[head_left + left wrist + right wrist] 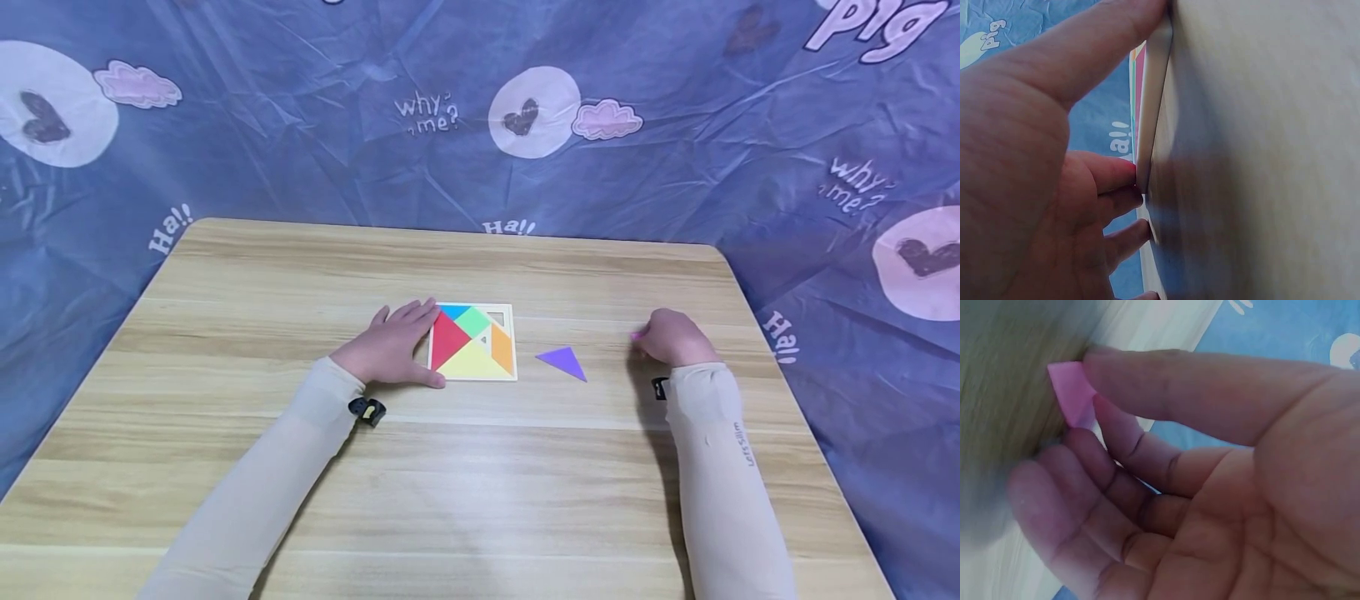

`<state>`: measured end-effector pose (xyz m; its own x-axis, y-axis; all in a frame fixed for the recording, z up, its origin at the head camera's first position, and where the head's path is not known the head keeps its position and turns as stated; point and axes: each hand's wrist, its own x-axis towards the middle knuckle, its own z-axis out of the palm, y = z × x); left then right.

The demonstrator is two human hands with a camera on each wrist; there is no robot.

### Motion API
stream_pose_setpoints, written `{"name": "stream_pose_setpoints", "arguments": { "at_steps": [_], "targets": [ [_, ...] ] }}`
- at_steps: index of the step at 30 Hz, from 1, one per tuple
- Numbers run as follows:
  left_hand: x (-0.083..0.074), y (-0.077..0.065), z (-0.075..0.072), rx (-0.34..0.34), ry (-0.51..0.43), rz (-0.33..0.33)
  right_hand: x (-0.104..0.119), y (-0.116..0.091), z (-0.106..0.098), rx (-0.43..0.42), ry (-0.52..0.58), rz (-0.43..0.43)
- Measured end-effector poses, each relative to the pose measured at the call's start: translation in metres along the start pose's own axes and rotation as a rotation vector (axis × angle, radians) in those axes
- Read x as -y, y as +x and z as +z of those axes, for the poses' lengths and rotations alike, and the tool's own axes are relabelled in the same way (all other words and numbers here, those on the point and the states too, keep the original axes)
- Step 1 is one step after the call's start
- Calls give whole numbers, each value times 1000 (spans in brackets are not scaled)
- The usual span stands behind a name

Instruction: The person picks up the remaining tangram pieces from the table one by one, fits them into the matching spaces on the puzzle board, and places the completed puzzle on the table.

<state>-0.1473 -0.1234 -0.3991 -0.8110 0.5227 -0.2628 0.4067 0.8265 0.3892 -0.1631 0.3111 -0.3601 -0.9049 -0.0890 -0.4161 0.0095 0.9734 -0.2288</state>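
Note:
A square tangram puzzle tray [516, 367] with a pale rim lies on the table, holding red, blue, green, yellow and orange pieces. Two gaps show in it, one at the upper right corner and a small one near the middle. My left hand [392, 343] rests along its left side, fingers spread near the far corner and thumb at the near edge. Over at the right, my right hand [673, 337] pinches a small pink tangram piece [1071, 390] between thumb and index finger, close over the table. Between tray and right hand lies a purple triangle [564, 361].
The wooden table [480, 500] has rounded far corners. Behind and beside it hangs a blue printed cloth [300, 125]. Dark wrist straps [367, 410] sit over the pale sleeves.

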Motion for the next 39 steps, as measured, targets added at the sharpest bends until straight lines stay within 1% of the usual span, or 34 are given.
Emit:
{"name": "stream_pose_setpoints", "arguments": {
  "at_steps": [10,17,20,23,26,28,31,36,39],
  "targets": [
    [0,0,0,5,2,-7,13,4,6,-42,70,-61],
    [-1,0,0,11,0,-10,23,8,13,-47,125,-126],
    [-1,-1,0,7,1,-7,23,9,15,-56,134,-144],
    [-2,-2,0,5,4,-7,22,7,13,-104,136,-141],
    [-2,-1,0,5,2,-11,21,4,9,-168,132,-112],
    [-2,-1,1,6,1,-12,21,3,7,-193,122,-87],
    [-1,0,1,5,4,-12,21,3,7,-176,101,-66],
    [-1,1,1,7,9,-12,21,3,8,-121,75,-79],
    [-1,1,1,9,8,-13,23,4,9,-107,81,-80]
  ]
}}
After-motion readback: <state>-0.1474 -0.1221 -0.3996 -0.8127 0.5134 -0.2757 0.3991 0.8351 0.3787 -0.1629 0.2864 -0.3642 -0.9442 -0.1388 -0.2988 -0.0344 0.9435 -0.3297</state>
